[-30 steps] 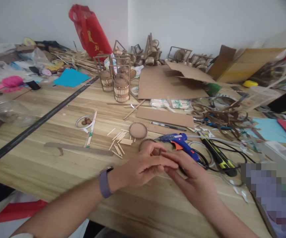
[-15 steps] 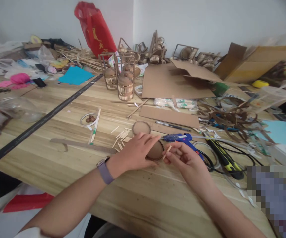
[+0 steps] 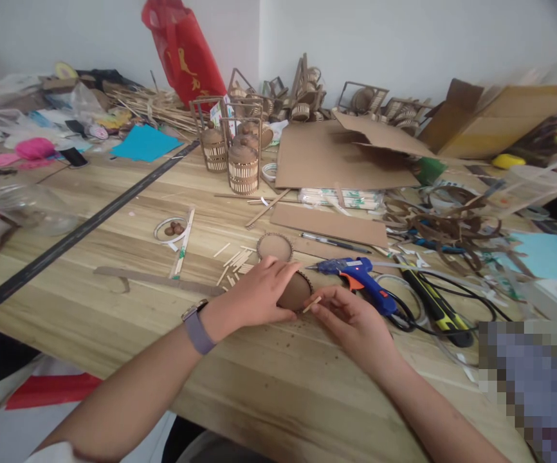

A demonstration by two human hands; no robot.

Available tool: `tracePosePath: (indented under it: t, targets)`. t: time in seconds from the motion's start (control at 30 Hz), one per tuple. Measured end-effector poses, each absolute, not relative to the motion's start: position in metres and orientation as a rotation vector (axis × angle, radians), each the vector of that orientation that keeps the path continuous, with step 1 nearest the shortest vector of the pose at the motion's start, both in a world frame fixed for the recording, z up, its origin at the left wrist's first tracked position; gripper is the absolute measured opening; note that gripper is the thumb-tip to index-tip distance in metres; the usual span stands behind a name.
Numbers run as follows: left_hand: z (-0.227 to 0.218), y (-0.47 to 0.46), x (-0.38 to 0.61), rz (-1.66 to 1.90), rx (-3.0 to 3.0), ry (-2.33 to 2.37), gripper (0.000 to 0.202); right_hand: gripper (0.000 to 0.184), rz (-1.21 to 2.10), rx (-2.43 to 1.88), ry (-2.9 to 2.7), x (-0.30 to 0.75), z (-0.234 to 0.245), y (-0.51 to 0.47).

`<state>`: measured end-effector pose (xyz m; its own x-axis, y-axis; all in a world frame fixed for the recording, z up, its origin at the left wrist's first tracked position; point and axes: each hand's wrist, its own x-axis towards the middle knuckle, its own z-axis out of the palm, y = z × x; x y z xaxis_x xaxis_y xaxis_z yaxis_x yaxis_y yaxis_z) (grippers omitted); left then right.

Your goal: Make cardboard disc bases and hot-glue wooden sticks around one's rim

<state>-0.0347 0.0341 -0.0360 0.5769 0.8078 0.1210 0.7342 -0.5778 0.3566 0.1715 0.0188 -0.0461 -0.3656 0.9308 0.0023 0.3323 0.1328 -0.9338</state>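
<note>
In the head view, my left hand (image 3: 258, 290) curves around the left side of a round brown cardboard disc (image 3: 296, 292) with a dark beaded rim, thumb at the near edge and fingers over the far side. My right hand (image 3: 353, 319) pinches a short pale wooden stick (image 3: 312, 304) between thumb and fingertips, at the disc's near right rim. A similar round piece (image 3: 275, 246) lies just behind. To the left of it are several loose short sticks (image 3: 233, 259), partly hidden by my left hand.
A blue glue gun (image 3: 356, 270) lies right of the disc, beside a yellow-black cutter (image 3: 440, 308) and cables. Behind are a pen (image 3: 336, 244), cardboard sheets (image 3: 327, 154) and small lidded basket models (image 3: 244, 164). A dark strip (image 3: 90, 228) crosses the table at left.
My right hand has moved left, bringing the stick from beside the disc to its near right rim. My left hand stays around the disc, its fingers drawn in slightly.
</note>
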Motion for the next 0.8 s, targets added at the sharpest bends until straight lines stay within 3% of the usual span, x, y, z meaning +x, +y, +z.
tracePosePath:
  t: [0.8]
  targets:
    - [-0.0397,0.0369,-0.0372,0.404,2.448,1.236,0.089,0.011,0.775,-1.094,-2.169,0.1672,-0.0458,0.0158]
